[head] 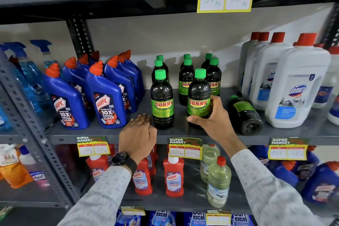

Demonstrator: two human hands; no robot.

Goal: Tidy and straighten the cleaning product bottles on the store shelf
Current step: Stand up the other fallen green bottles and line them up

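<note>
Head view: my right hand (212, 119) grips an upright dark green-capped Sunny bottle (199, 95) at the grey metal shelf (110, 132) front; my left hand (138, 134) rests flat, fingers together, beside another.

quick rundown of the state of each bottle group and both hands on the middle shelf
Sunny bottle in hand: upright, gripped
fallen Sunny bottle: lying on its side
other Sunny bottles: upright, capped
Harpic bottles: upright, capped
Domex bottles: upright, capped
right hand: closed on the Sunny bottle
left hand: empty, on the shelf edge
</note>
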